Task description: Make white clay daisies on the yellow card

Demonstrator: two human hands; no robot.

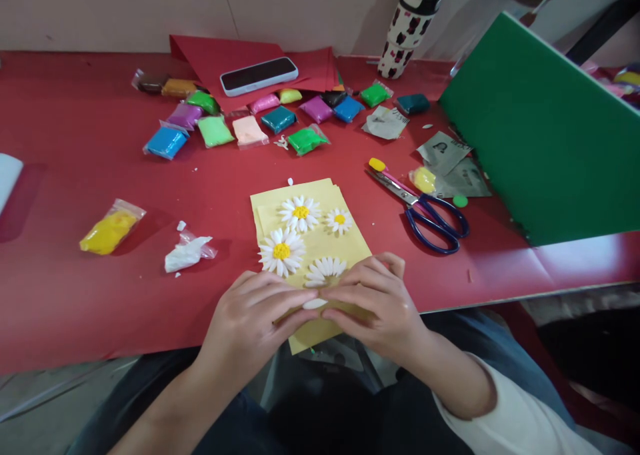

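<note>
A small white clay petal is pinched between the fingertips of my left hand and my right hand, which meet over the near part of the yellow paper. Just beyond my fingers lies a partial ring of white petals, its near side hidden by my hands. Three daisies with yellow centres rest on the paper: a large one at left, another behind it, and a smaller one at right. Left of my hands sits an opened lump of white clay on its wrapper.
Scissors lie right of the paper, near a yellow clay lump. A yellow clay packet is at left. Several coloured clay packets and a phone lie farther back. A tumbler and a green board stand at right.
</note>
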